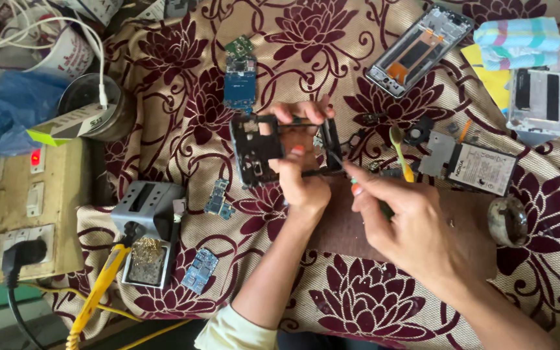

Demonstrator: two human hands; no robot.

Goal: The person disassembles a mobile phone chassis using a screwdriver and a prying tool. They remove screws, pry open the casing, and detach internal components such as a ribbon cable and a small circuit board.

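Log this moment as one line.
left hand: holds phone frame | right hand: tool at frame | soldering stand left

A black phone frame is held over a cream cloth patterned with maroon flowers; blue circuit boards lie left of the hands.

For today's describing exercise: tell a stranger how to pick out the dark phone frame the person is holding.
Start at the maroon flowered cloth covering the table and find the two hands at its middle. The left hand holds up the dark phone frame, while the right hand works a thin tool at its edge. Unlike the silvery frames lying at upper right, it is black, hollow and lifted.
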